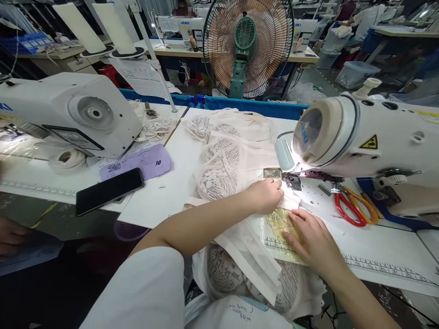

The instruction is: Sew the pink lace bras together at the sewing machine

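My left hand (267,195) is closed on pale fabric (291,201) just in front of the sewing machine's presser foot (292,181); its curled fingers partly hide the cloth. My right hand (313,242) lies flat with fingers apart, its tips at yellowish clear tape (278,224) on the machine bed. Cream lace bras (222,169) are heaped left of the needle area. Another lace bra (226,269) hangs over the table's front edge onto my lap. The lit sewing machine (384,132) stands to the right.
Red-handled scissors (347,211) and orange-handled scissors (363,205) lie right of the needle. At left are a black phone (109,191), a purple card (151,162) and a second sewing machine (68,109). A large fan (247,45) stands behind. Another person's hand (12,235) shows far left.
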Tool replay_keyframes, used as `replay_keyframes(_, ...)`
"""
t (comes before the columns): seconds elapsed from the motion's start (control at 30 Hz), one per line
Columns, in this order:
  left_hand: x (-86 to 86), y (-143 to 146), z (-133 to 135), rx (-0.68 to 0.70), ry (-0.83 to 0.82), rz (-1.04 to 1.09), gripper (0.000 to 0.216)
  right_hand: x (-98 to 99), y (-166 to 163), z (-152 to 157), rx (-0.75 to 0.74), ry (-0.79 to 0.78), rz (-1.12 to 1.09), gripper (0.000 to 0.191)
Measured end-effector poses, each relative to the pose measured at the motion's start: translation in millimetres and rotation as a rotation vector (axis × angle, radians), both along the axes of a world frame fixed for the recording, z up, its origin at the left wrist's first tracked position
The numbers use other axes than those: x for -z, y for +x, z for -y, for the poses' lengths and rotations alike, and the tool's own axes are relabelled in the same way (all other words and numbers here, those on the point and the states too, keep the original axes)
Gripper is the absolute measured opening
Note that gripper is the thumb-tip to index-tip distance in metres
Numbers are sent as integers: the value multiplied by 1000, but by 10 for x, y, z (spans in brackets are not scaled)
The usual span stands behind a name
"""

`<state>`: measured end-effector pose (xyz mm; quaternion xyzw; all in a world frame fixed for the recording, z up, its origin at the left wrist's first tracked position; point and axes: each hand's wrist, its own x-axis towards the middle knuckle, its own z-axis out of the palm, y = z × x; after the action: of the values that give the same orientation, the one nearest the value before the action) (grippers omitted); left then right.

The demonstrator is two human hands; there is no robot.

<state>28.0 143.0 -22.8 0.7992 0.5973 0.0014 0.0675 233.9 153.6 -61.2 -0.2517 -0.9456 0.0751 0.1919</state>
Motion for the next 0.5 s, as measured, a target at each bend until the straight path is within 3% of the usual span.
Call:
replay_keyframes(0.17,-54,-32,-30,3,-6,57,31,-44,-60,85,-73,-20,-11,36)
replay_keyframes(0.37,-26,-53,-6,39,33,25,37,-36,-32,-97,46,140,49,43)
replay_keyframes(0.5,14,-37,-20,7,66,36,44,-27,-23,-74,16,56,103,42)
